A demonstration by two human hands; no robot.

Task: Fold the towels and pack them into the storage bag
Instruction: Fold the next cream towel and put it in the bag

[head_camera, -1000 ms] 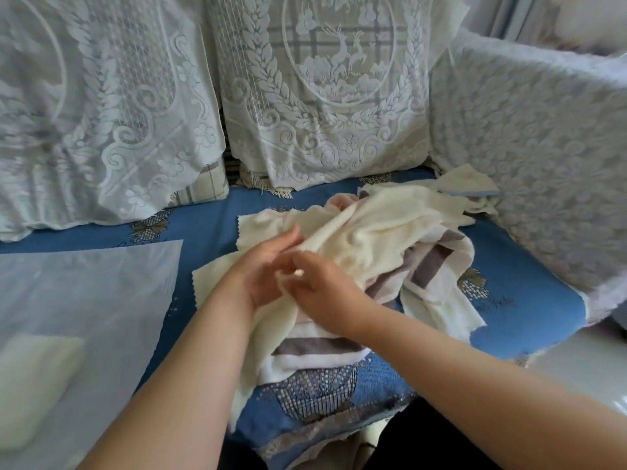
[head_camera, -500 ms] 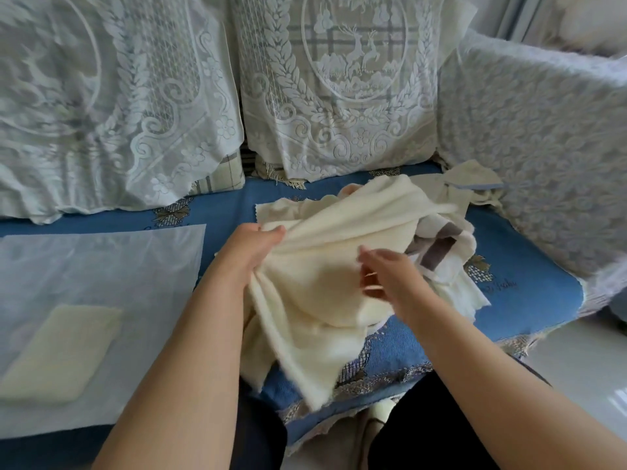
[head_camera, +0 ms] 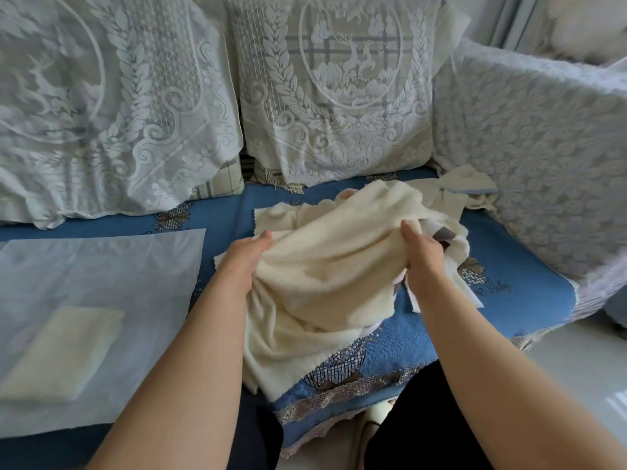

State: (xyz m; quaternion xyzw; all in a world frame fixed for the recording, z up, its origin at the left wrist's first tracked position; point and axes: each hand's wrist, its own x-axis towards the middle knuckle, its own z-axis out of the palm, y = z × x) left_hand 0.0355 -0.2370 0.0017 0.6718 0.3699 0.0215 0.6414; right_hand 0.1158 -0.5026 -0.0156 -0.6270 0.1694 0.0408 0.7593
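A cream towel (head_camera: 319, 283) is stretched between both hands above the blue sofa seat, its lower part hanging over the front edge. My left hand (head_camera: 246, 257) grips its left edge. My right hand (head_camera: 422, 257) grips its right edge. Under and behind it lies a pile of more towels (head_camera: 451, 239), one white with grey stripes, another cream one (head_camera: 464, 183) by the armrest. The translucent white storage bag (head_camera: 101, 266) lies flat at the left with a folded cream towel (head_camera: 64, 354) inside it.
Two lace-covered cushions (head_camera: 325, 89) lean on the sofa back. A lace-covered armrest (head_camera: 536, 157) closes the right side. The blue seat cover (head_camera: 509, 276) ends at a fringed front edge, with white floor (head_camera: 576, 361) beyond it at the right.
My hands went from bunched together on the pile to apart. My right hand, free half a second ago, now grips the towel's right edge, and the cloth is spread wider.
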